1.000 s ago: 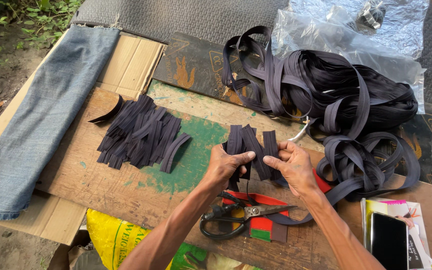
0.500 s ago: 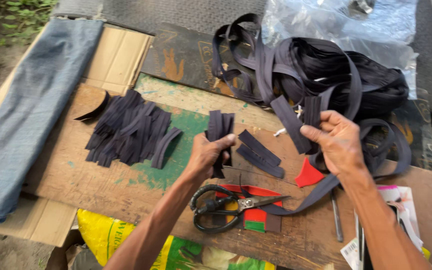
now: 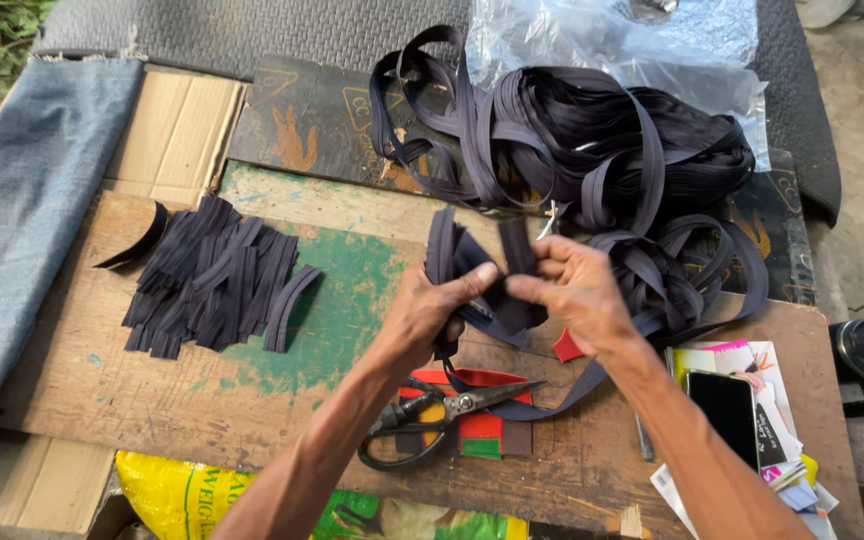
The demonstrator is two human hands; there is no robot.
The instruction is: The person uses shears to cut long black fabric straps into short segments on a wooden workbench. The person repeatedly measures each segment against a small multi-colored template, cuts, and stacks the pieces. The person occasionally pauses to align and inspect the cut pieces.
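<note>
I pinched the cut dark strips [image 3: 492,290] between both hands' closed fingers, left hand [image 3: 430,312] and right hand [image 3: 577,295], squaring their ends together above the worktop [image 3: 252,400].

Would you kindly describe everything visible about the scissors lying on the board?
The scissors have black looped handles and bare metal blades. They lie flat near the wooden board's front edge, handles to the left, blades slightly parted and pointing right. They rest partly on red pieces and across a dark strap. Neither the left hand nor the right hand touches them.
</note>
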